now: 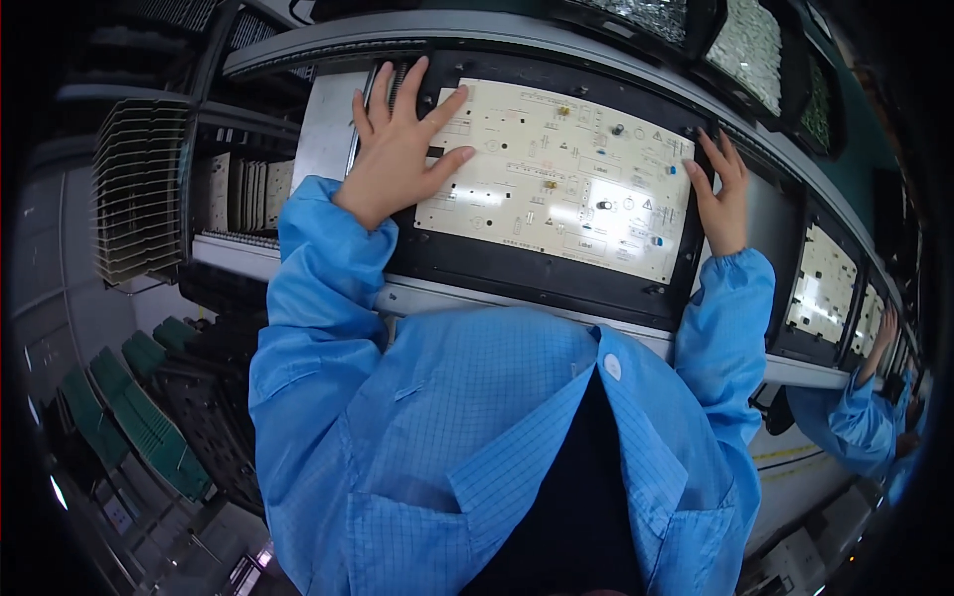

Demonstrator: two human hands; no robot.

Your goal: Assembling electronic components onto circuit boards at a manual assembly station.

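Observation:
A cream-coloured printed circuit board point(537, 189) with a few small blue, yellow and black components lies in a black carrier frame point(517, 273) on the conveyor. My left hand point(402, 139) is spread over the board's left end, fingers apart, with its thumb and a fingertip on the board. At the right end, my right hand point(720, 189) rests by the frame's edge, its fingers stretched out and the thumb at the board's edge. Neither hand grips anything. Both arms wear blue sleeves.
Black bins of small parts point(745, 55) stand beyond the conveyor rail point(328, 50). A rack of upright boards point(139, 189) is at the left, green panels point(149, 407) below it. Further right, another board point(823, 278) sits in a carrier, near a co-worker's hand point(884, 333).

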